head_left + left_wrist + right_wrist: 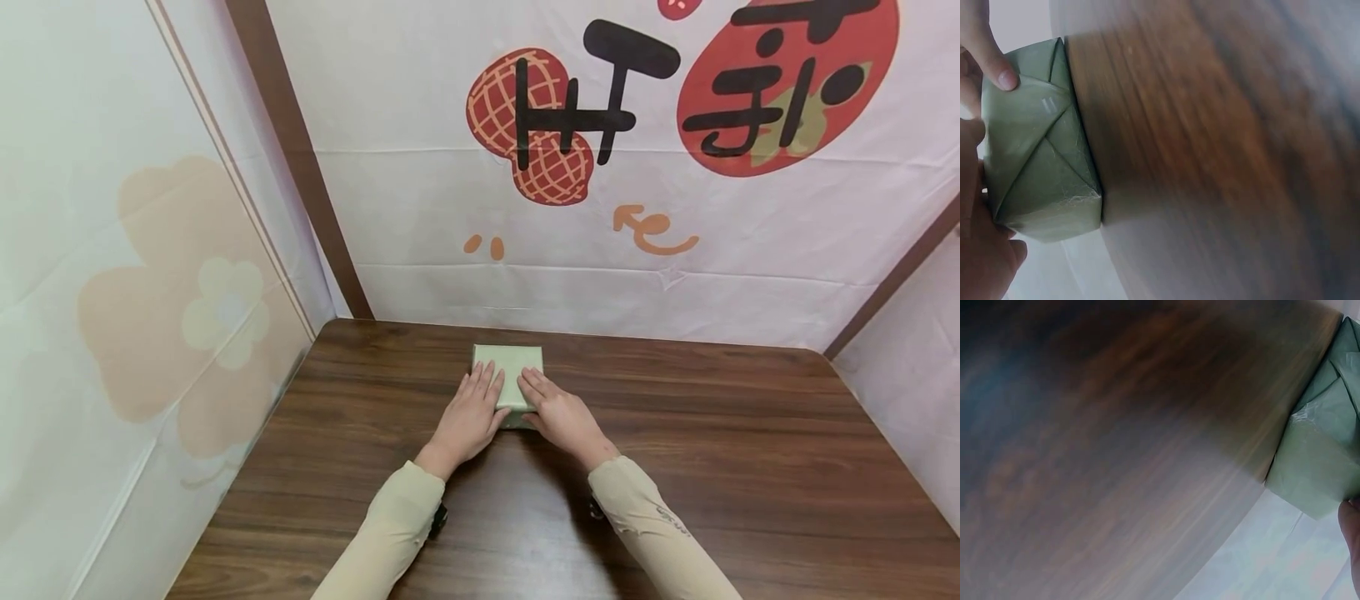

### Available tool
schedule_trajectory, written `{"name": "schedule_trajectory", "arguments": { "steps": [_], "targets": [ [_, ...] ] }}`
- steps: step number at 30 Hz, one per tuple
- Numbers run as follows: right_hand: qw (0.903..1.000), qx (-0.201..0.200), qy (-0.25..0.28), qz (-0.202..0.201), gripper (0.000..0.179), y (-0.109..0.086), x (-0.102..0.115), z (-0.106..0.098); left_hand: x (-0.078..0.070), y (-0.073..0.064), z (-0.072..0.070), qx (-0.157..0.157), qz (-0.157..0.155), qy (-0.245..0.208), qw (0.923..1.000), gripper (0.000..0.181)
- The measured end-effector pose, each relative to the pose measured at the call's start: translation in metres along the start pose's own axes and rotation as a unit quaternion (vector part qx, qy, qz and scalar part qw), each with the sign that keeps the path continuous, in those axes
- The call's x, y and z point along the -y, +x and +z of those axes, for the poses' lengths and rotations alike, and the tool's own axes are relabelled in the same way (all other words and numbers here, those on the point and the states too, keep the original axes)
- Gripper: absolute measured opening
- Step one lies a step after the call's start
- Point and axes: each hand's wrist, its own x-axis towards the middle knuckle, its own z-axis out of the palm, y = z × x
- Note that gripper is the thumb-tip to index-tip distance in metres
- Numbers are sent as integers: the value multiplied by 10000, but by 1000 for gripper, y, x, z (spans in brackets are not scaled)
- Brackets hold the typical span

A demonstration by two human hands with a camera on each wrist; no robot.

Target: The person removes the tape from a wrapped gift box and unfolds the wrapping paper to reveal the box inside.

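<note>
A small box wrapped in green paper [507, 358] sits on the table near its far edge. My left hand [468, 414] lies on its left side, straight fingers over the top and thumb at the near edge. On the right side my right hand [564, 419] rests likewise, fingertips on the top face. In the left wrist view the box's near end [1041, 150] shows crossing triangular folds and two small pale marks, with a thumb [994, 59] pressed against it. A crinkled corner of the wrapped box [1316, 459] appears in the right wrist view, a fingertip at its edge.
The dark wooden table [712, 433] reaches to a white printed cloth wall [420, 183] behind the box. Another cloth panel [90, 208] with a flower print stands along the left side. Light sleeves [401, 517] cover both forearms.
</note>
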Motion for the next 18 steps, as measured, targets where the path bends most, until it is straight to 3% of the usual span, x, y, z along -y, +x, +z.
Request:
{"name": "schedule_trajectory", "arguments": {
  "steps": [6,18],
  "targets": [
    [9999,-13,119,22,59,-2,-2,-3,-4,2,0,-55,-99,-234,9997,55],
    [9998,50,133,146,59,-4,-1,-5,-8,3,2,17,-142,-144,9998,59]
  ]
}}
